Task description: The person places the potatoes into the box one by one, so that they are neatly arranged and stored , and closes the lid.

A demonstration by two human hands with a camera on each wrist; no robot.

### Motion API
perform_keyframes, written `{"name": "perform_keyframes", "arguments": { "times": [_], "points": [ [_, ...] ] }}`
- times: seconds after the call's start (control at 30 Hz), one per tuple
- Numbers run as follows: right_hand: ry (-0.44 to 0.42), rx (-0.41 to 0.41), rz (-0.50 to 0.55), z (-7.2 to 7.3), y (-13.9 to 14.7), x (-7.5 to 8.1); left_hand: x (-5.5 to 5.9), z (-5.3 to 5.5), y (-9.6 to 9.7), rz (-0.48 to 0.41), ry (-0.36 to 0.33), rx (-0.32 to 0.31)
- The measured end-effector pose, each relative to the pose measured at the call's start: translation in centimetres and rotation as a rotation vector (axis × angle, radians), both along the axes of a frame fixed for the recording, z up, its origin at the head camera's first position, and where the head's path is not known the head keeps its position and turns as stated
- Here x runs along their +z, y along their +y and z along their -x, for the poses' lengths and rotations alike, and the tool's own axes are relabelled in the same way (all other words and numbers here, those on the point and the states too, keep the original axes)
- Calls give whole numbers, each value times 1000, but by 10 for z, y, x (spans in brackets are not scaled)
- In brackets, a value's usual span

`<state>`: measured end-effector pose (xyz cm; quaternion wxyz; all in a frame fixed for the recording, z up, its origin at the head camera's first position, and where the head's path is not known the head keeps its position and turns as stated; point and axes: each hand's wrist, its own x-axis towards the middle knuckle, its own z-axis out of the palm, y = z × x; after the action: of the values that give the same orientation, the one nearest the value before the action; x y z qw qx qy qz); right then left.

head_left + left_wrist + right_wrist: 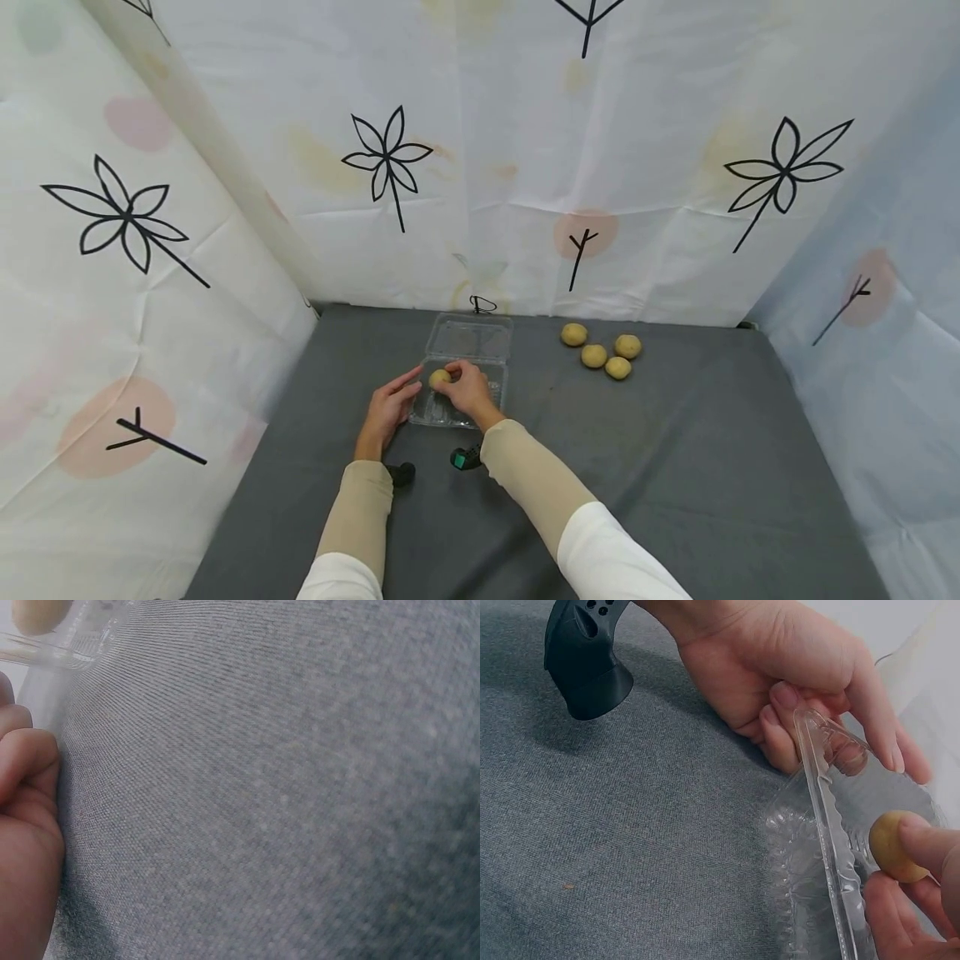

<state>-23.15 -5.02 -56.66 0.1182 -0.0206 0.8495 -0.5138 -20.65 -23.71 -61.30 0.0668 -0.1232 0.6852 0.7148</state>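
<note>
A hinged clear plastic container lies on the grey cloth, its lid folded back away from me. My left hand grips the container's left side; in the right wrist view some of that hand's fingers curl against the outer wall while others reach over the rim. Between thumb and fingertips, my right hand pinches a small yellow potato over the container's base. Part of the base is hidden behind the right hand. The left wrist view catches only the curled edge of the left hand.
Several more potatoes sit in a loose group on the grey table, right of the container. White patterned cloth hangs behind the table and along both sides. Black wrist devices are strapped at the wrists.
</note>
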Motion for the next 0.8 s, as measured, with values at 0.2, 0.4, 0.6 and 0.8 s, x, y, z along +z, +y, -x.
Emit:
{"name": "perform_keyframes", "arguments": {
  "times": [0.2,0.4,0.6,0.8],
  "points": [
    [-9,-30,-16,0,-1,1,1,1,1,-14,10,-16],
    [-34,-20,-10,-1,0,4,0,1,1,-12,16,-12],
    [-43,7,3,-1,4,4,3,0,3,-18,2,-10],
    [-47,39,-5,0,9,7,5,0,2,-31,-13,-9]
  ]
}}
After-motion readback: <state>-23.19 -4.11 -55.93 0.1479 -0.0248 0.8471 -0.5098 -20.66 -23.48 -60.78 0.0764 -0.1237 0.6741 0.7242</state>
